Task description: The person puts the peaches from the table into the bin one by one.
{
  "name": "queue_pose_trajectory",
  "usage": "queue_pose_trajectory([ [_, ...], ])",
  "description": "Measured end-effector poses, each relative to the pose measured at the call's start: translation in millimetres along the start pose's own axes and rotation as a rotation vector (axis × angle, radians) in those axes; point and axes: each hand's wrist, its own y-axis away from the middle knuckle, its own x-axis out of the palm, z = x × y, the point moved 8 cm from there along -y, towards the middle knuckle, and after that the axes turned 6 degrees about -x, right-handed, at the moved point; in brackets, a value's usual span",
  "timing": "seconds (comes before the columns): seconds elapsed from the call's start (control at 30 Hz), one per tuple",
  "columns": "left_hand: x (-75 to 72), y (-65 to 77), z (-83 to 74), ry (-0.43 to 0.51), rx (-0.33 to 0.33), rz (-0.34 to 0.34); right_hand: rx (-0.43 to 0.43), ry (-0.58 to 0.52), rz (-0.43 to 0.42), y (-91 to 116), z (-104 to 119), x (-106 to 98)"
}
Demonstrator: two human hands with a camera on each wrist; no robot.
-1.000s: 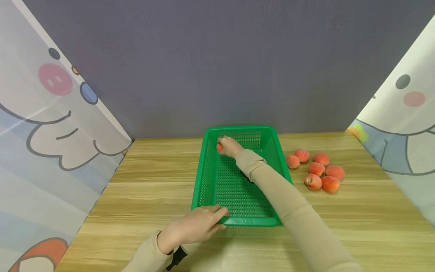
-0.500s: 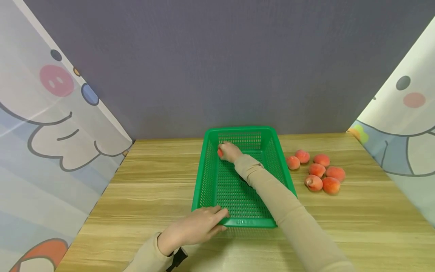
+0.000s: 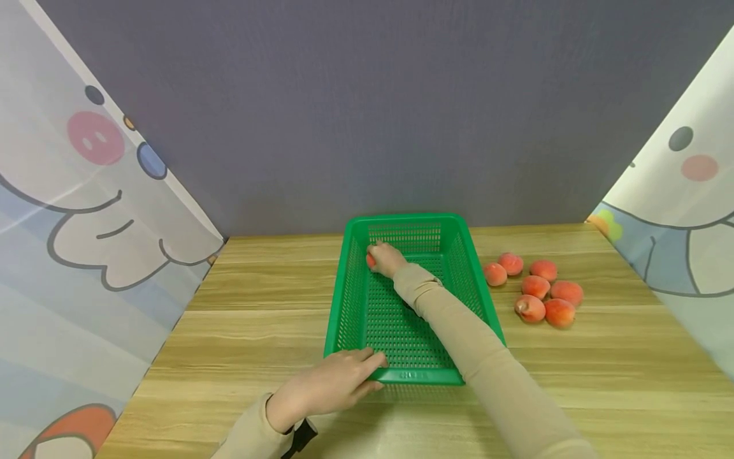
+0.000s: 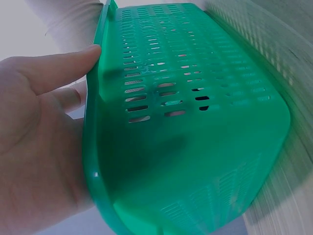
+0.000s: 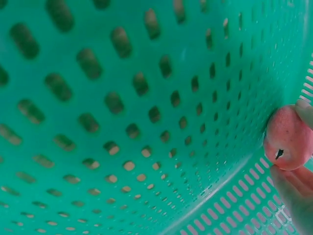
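A green plastic basket with slotted walls stands on the wooden table. At its near left corner my left hand grips the rim, with the thumb and fingers on opposite sides of it in the left wrist view. Inside, toward the far left corner, my right hand holds a reddish peach between thumb and fingers. In the right wrist view this peach is close over the basket's slotted floor, with a small dark and white mark at its end. My right forearm crosses the basket's right rim and hides part of its inside.
Several loose peaches lie on the table to the right of the basket. A grey panel rises behind the table, and cartoon-printed curtains hang at both sides.
My right hand has gone a little lower into the basket with the peach still held, and my right forearm has shifted slightly left. My left hand stays on the rim.
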Motion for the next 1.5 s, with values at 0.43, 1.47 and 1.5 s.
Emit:
queue_pose_trajectory([
  [0.43, 1.0, 0.2, -0.6, -0.001, 0.001, -0.012, 0.046, -0.016, 0.025, 2.8, 1.0, 2.2],
  [1.47, 1.8, -0.9, 2.6, 0.011, -0.005, 0.017, -0.010, -0.084, 0.047, 14.8, 30.3, -51.7],
  [1.5, 1.4, -0.8, 2.7, 0.010, -0.005, 0.016, -0.017, -0.078, 0.057, 16.3, 32.4, -54.9],
])
